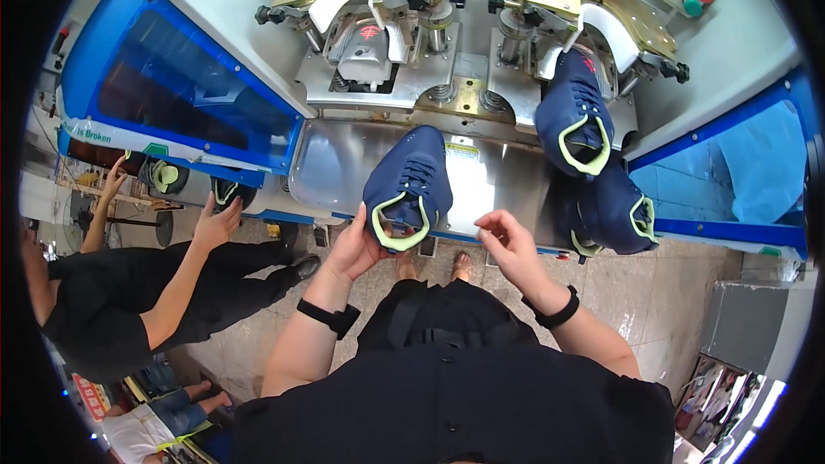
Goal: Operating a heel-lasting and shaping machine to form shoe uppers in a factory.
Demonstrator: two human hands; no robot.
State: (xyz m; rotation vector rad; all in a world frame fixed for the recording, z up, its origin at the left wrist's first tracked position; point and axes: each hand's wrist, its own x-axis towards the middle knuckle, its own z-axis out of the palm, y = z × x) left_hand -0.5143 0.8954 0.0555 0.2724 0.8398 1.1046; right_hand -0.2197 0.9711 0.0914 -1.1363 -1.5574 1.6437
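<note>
A navy sneaker [411, 174] with lime-green collar lining rests on the metal ledge, its toe toward the machine. My left hand [357, 249] grips it at the left side of the heel. To the right of that shoe, apart from it, my right hand [513, 251] is held with thumb and fingertips drawn together; whatever may be between them is too small to make out. Another navy sneaker [577, 112] sits toe-up at the right press station. Below it, at the ledge's right end, more navy sneakers [617, 210] are bunched together, partly covering one another.
The left press station [365, 56] has a bare metal form under a white curved pad. Blue-framed side panels [180, 77] flank the machine. Red and green buttons [693, 5] are at upper right. At left, a co-worker's hand [216, 222] touches a dark shoe.
</note>
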